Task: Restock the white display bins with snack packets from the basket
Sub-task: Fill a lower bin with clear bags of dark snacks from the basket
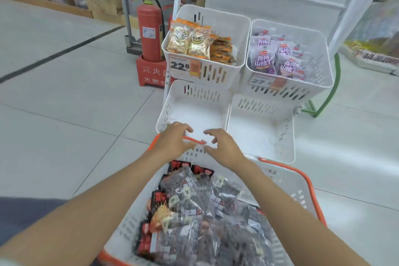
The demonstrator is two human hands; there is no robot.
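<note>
1. White plastic basket (129, 222) w/ orange rim, bottom of view, packed w/ dark snack pkts (194, 205); far end touching or just short of the lower bins, can't tell which.
2. L hand (172, 141): fingers curled round orange handle (195, 140), seemingly holding it. R hand (224, 150): just beside, fingers loosely bent & spread, holding nothing.
3. Stock check: upper L bin (216, 73) part full of tan/orange pkts; upper R bin (313, 90) has purple pkts; lower L bin (168, 106) & lower R bin (287, 136) show no pkts.
4. Step, prob.: basket parked by the bins, handle being dealt w/; no pkt in hand yet, so filling of lower bins not begun.
5. Next, likely: get handle out of the way, drop both hands into basket, grab a few pkts, lift over rim into lower L bin. Needs a firm pinch: slick film bags, prone to slide off the pile.
</note>
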